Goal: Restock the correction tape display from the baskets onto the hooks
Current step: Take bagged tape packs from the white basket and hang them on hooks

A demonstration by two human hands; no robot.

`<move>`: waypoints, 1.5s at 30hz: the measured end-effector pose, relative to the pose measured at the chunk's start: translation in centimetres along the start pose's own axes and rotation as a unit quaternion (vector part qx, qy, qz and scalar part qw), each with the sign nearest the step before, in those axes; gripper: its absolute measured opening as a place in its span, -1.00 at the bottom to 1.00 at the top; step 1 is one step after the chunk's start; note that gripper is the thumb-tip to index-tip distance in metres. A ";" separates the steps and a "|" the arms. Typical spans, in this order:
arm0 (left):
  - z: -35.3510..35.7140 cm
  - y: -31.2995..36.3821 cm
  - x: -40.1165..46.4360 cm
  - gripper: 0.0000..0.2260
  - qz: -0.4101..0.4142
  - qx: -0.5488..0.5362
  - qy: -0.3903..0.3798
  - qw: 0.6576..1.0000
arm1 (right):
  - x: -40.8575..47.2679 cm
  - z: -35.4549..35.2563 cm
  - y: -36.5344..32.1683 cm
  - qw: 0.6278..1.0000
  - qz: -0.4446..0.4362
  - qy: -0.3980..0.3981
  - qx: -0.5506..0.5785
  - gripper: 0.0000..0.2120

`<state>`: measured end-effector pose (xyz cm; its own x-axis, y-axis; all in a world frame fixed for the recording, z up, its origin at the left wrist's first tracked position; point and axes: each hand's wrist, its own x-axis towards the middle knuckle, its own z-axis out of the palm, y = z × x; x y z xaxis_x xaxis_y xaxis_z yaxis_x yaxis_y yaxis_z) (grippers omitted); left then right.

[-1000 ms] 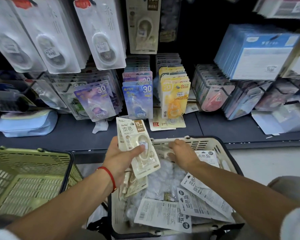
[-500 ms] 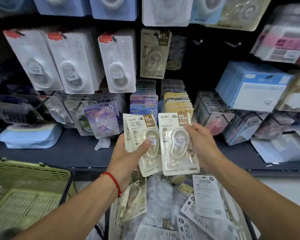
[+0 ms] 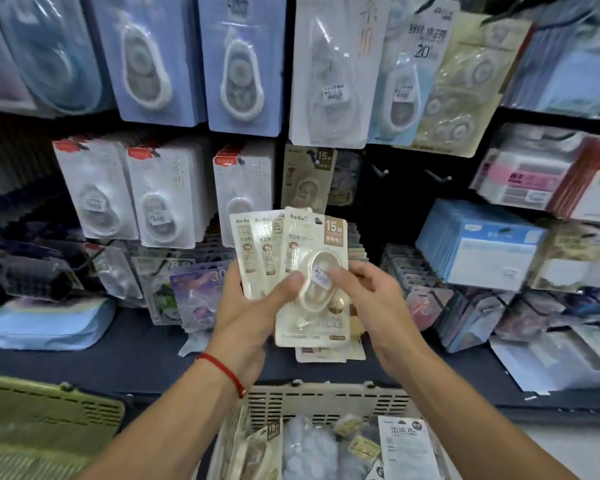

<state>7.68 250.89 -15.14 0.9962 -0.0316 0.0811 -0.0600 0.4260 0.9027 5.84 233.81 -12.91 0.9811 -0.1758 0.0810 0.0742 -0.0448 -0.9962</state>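
Correction tape packs (image 3: 291,258), cream cards marked 15M, were fanned three or so deep in the left hand (image 3: 250,317), held upright with their long axis vertical and the hang holes at the top. Left grip: thumb pressed across the front blister, fingers behind, pinching the whole fan. Right hand (image 3: 371,299) lay just beside it, fingertips touching the right edge of the front pack, loosely curled; whether it truly pinched that card could not be told. Both hands were raised in front of the display, above the beige basket (image 3: 326,398), which held more of the same packs.

Straight above and slightly beyond the fan hung one matching 15M pack (image 3: 307,178) on its hook. The bare hooks (image 3: 437,174) were well apart to the right, in the dark gap. Judged: the target lay up and away from the grip, holes already leading, so little turning was needed. Right hand seemed nearer for peeling off the front card.

A green basket (image 3: 49,420) sat low left, below the shelf (image 3: 118,358).
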 end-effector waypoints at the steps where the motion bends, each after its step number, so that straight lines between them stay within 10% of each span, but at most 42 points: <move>1: 0.0 0.6 0.2 -0.37 0.007 -0.012 0.001 1.000 | -0.1 0.2 -0.3 1.000 -0.016 -0.010 -0.011 -0.74; 33: -1.8 5.7 2.3 -0.54 0.148 0.045 0.137 0.979 | 11.6 3.7 -1.6 0.955 -0.143 0.168 -0.197 -0.64; 41: 0.3 4.6 2.5 -0.54 0.136 0.025 0.111 0.984 | 12.9 2.6 -2.1 0.965 -0.077 0.127 -0.218 -0.61; 45: 0.8 4.0 2.6 -0.53 0.135 0.033 0.108 0.984 | 5.8 2.6 -2.2 0.984 -0.113 -0.099 -0.099 -0.67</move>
<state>10.02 251.73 -10.97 0.9332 0.2708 0.2362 -0.3211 0.3334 0.8864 11.87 235.47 -10.35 0.9608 0.0546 0.2718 0.2766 -0.2556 -0.9264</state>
